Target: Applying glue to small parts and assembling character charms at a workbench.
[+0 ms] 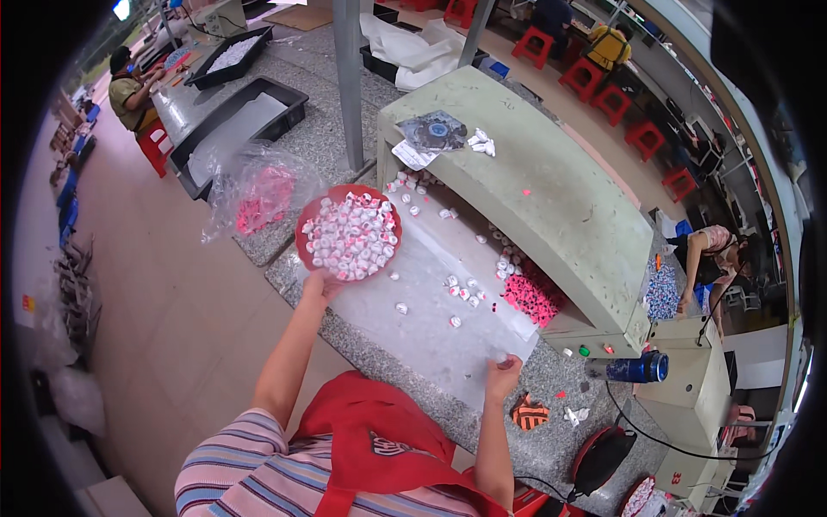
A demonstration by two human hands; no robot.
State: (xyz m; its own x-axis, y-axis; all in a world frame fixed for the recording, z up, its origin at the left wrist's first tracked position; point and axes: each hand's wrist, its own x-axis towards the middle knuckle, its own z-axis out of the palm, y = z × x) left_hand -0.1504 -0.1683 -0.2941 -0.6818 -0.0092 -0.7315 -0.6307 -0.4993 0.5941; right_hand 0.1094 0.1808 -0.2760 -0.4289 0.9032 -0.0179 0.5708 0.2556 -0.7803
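Item: our right hand (502,372), nearest us, pinches the near edge of a clear plastic sheet (431,302) on the granite bench (551,379). Left hand (319,284) grips a red bowl (349,233) heaped with small white pieces, raised over the bench's left edge. Risk, as we judge: tilting spills pieces floorward; tugging the sheet scatters the loose ones.

A speckled grey stone bench (413,362) carries a clear plastic sheet (439,310) strewn with small white pieces (461,289), a pale green machine housing (534,198), a heap of pink parts (530,293), a clear bag (254,194) and black trays (250,121).
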